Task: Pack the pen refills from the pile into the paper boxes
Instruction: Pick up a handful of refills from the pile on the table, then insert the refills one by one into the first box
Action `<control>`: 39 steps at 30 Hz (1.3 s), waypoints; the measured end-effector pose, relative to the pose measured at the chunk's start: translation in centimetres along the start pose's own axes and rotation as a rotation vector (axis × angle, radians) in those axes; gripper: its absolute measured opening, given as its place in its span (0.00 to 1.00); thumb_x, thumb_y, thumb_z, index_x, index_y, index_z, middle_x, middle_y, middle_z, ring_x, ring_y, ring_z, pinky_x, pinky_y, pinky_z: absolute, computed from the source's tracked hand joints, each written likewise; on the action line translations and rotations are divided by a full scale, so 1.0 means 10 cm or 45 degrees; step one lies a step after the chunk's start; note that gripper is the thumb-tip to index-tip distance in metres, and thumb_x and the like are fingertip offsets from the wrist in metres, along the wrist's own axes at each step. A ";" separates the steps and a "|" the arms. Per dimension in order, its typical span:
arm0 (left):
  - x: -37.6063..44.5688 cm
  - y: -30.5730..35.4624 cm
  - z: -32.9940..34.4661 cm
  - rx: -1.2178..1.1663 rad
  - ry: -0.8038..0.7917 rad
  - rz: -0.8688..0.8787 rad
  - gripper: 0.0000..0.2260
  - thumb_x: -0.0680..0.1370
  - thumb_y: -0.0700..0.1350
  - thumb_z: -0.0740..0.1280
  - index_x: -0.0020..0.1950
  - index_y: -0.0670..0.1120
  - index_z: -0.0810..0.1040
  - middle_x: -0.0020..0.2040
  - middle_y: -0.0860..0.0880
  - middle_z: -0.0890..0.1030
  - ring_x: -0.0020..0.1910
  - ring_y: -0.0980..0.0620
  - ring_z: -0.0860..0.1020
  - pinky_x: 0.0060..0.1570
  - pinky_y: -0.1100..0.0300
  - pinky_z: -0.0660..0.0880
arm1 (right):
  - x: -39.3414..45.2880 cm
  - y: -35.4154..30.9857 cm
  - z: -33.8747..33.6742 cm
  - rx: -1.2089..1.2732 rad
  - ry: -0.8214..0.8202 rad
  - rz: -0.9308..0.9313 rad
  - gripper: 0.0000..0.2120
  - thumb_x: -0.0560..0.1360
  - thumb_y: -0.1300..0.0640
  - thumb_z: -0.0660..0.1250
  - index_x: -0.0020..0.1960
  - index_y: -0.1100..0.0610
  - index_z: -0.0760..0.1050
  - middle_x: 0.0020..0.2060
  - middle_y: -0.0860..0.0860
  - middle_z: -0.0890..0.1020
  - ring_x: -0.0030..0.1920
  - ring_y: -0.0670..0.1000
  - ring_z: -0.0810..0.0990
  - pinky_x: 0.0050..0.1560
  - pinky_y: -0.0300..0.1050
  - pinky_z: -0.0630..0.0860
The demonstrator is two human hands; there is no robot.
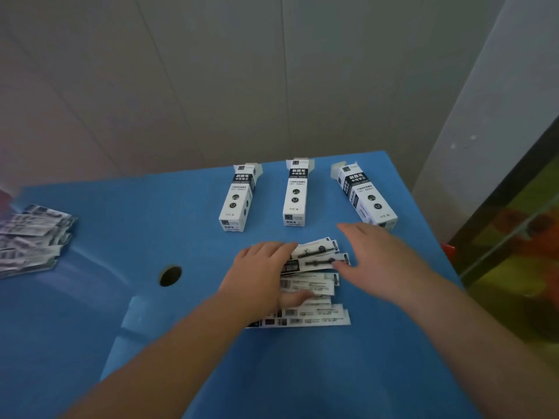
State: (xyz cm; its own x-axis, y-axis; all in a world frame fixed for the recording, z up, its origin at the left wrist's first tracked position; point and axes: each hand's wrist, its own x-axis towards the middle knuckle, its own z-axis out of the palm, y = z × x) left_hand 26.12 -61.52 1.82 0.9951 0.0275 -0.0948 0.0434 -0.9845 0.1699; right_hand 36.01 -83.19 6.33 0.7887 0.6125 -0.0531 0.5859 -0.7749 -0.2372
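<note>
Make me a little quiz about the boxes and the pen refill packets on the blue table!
1. How many paper boxes lie beyond the hands?
2. True or false: the left hand rests on the middle pile of refill packets.
3. Where is the second pile of packets? A) left edge of the blue table B) beside the right hand

Key: 1) three: left box, middle box, right box. 2) true. 3) A.

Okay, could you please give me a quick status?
Left hand pressing flat on white packaged refill pile; right hand open beside it. Three white paper boxes unobstructed.
</note>
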 end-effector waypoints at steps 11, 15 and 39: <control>0.86 -0.62 -0.29 -0.341 0.628 -0.606 0.25 0.78 0.54 0.71 0.72 0.45 0.74 0.67 0.44 0.76 0.67 0.43 0.70 0.67 0.49 0.66 | 0.16 0.09 0.07 0.015 -0.048 -0.001 0.28 0.78 0.39 0.63 0.73 0.49 0.63 0.67 0.47 0.73 0.69 0.52 0.69 0.65 0.49 0.71; 1.32 -0.95 -0.38 -0.238 0.237 -0.919 0.36 0.76 0.65 0.69 0.73 0.41 0.69 0.71 0.38 0.71 0.71 0.37 0.68 0.69 0.46 0.66 | 0.16 0.08 0.11 0.004 -0.046 -0.026 0.24 0.78 0.40 0.62 0.70 0.48 0.66 0.65 0.46 0.74 0.67 0.50 0.71 0.62 0.48 0.73; 0.17 -0.67 -0.33 -1.229 0.851 -0.544 0.27 0.72 0.43 0.80 0.60 0.62 0.70 0.51 0.64 0.80 0.48 0.75 0.78 0.37 0.78 0.73 | 0.57 -0.38 0.46 -0.074 -0.182 -0.393 0.07 0.77 0.55 0.68 0.54 0.54 0.78 0.48 0.48 0.73 0.54 0.51 0.72 0.49 0.49 0.76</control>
State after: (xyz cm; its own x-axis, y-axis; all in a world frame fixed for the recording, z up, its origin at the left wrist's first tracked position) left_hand 27.79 -54.28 3.74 0.7234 0.6743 0.1488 0.1398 -0.3540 0.9247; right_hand 37.37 -76.02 2.48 0.5407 0.8321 -0.1233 0.8058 -0.5545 -0.2080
